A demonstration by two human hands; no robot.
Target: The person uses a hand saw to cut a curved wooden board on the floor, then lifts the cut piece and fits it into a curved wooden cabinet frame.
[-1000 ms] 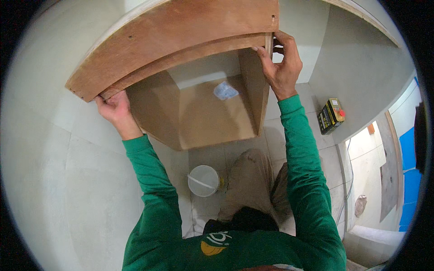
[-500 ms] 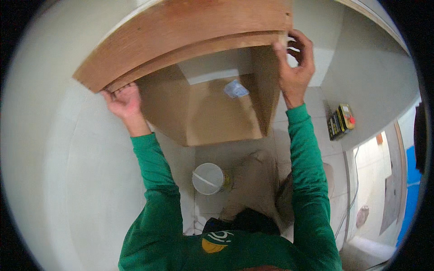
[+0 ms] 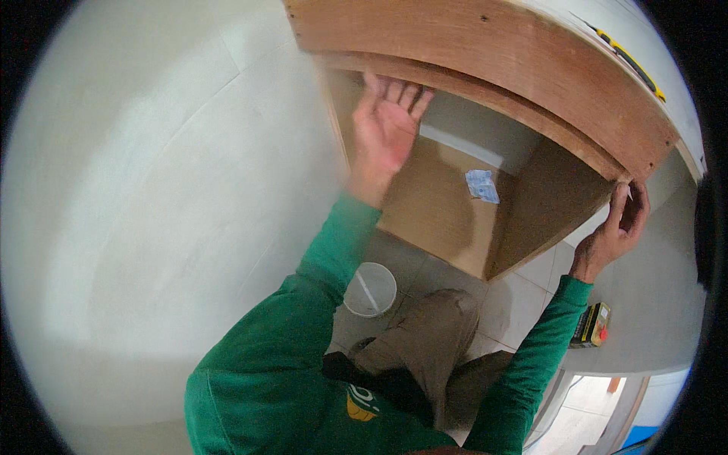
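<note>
A long reddish-brown wooden board (image 3: 485, 53) with a narrower strip along its lower edge runs across the top of an open plywood cabinet box (image 3: 432, 182). My left hand (image 3: 387, 133) is palm up beneath the strip, fingers stretched toward its underside and slightly blurred. At the board's right end, my right hand (image 3: 616, 224) has its thumb and fingers closed at the lower corner. Whether a small pale bit at those fingertips is separate, I cannot tell. Inside the box lies a crumpled blue-and-white plastic packet (image 3: 482, 186).
A yellow-and-black utility knife (image 3: 629, 64) lies on the ledge behind the board. On the tiled floor, a white bucket (image 3: 370, 290) stands by my knee. A black-and-yellow container (image 3: 591, 326) with a red cap sits beyond my right forearm. A pale wall (image 3: 189, 189) rises at left.
My view has turned left, so the board and box appear further right. My left hand has gone from the board's left end to further along its underside; my right hand stays at the right end.
</note>
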